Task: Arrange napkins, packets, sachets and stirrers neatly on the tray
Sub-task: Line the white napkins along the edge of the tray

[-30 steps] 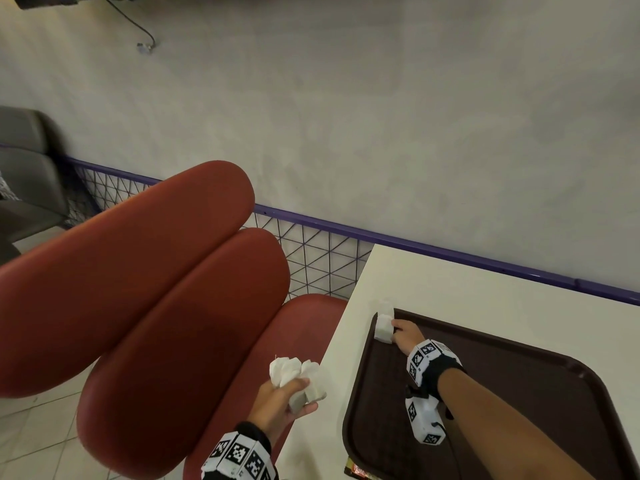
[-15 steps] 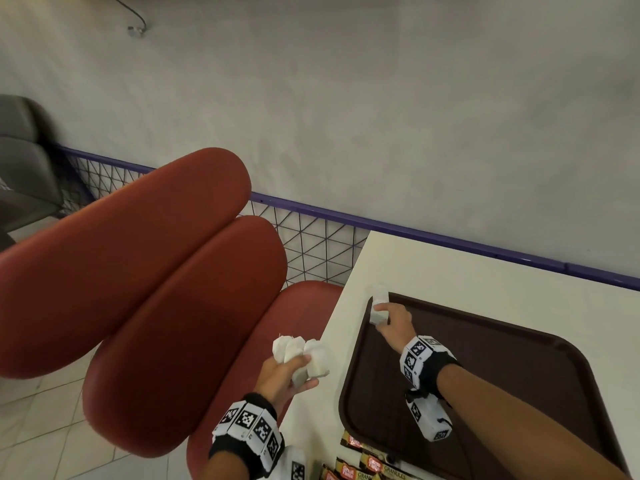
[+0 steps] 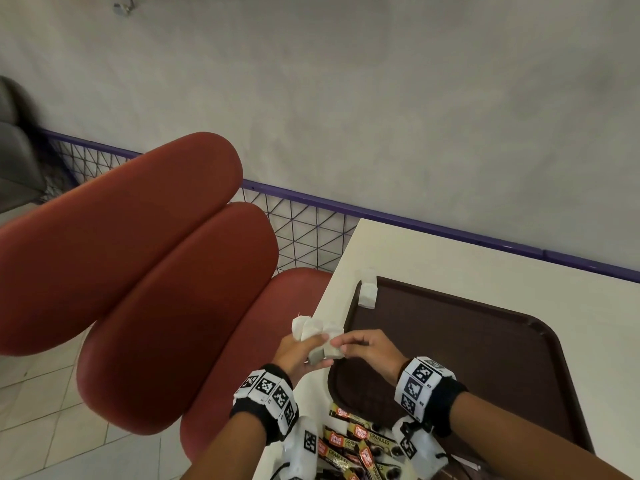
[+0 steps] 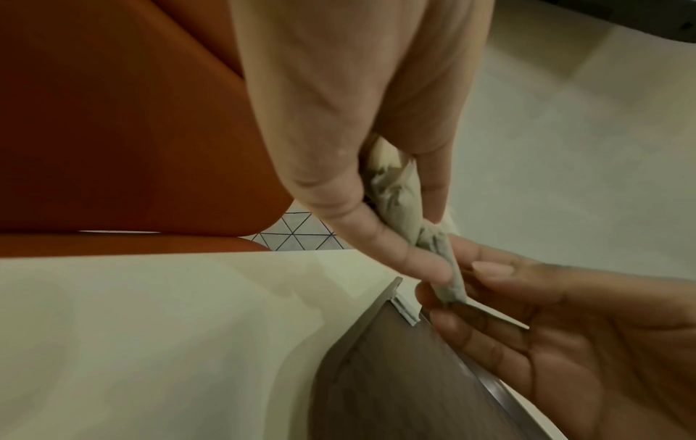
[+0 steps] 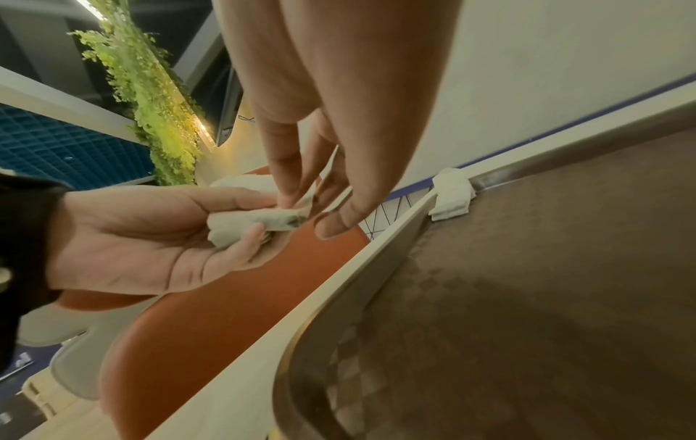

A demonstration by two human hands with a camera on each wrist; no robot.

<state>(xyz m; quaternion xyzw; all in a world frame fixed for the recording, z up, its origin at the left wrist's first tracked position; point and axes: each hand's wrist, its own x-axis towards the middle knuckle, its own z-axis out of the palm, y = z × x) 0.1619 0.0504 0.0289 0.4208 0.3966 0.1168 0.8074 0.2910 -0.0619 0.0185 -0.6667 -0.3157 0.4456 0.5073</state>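
Observation:
My left hand (image 3: pixel 306 353) grips a bunch of small white sachets (image 3: pixel 311 330) just off the table's left edge, beside the dark brown tray (image 3: pixel 485 341). My right hand (image 3: pixel 346 346) meets it and pinches the end of one sachet (image 5: pixel 280 221) in the bunch between thumb and forefinger. The left wrist view shows the same pinch on the sachet (image 4: pixel 433 247). A single white sachet (image 3: pixel 367 294) lies against the tray's far left corner, also seen as the corner sachet (image 5: pixel 450 198) in the right wrist view.
Several brown and yellow coffee packets (image 3: pixel 360 441) lie heaped on the cream table (image 3: pixel 450 258) at the tray's near edge, under my wrists. Red padded chairs (image 3: pixel 156 271) stand left of the table. A purple rail and wire mesh (image 3: pixel 304 230) run along the grey wall.
My right hand let go of the sachet at the tray's far left corner and drew back to the left hand, where it now pinches another sachet. The left hand rose slightly toward the tray.

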